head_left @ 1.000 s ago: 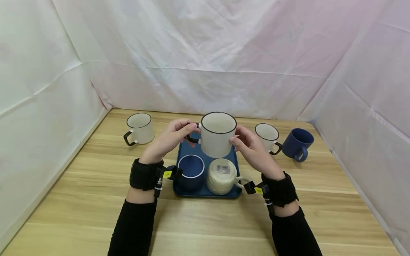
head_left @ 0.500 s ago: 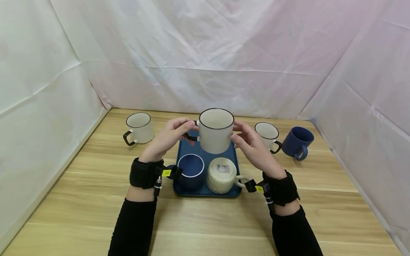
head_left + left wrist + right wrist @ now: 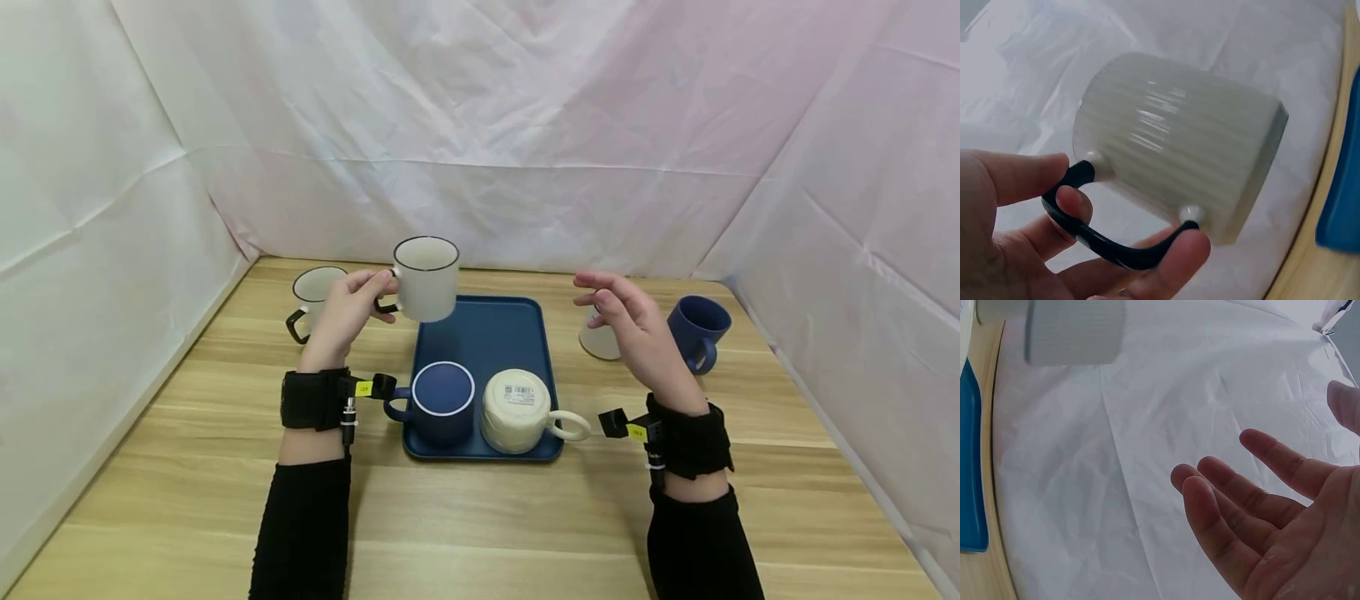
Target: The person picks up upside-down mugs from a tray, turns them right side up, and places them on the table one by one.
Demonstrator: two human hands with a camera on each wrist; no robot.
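Observation:
My left hand (image 3: 347, 310) grips the black handle (image 3: 1100, 240) of a white black-rimmed mug (image 3: 426, 278), held upright in the air above the left back corner of the blue tray (image 3: 495, 333). The left wrist view shows fingers (image 3: 1172, 250) curled under the handle and the ribbed mug wall (image 3: 1179, 150). My right hand (image 3: 622, 317) hovers empty with spread fingers (image 3: 1254, 506) to the right of the tray. On the tray's front stand a dark blue mug (image 3: 442, 402) and an upside-down cream mug (image 3: 519, 410).
A white mug (image 3: 315, 296) stands on the wooden table (image 3: 487, 517) behind my left hand. Another white mug (image 3: 600, 340) sits partly hidden behind my right hand, with a blue mug (image 3: 697, 329) to its right. White sheets wall in the table on three sides.
The right hand has let go of the white mug and drawn off to the right. The left hand has carried the mug by its handle leftwards, off the tray's middle.

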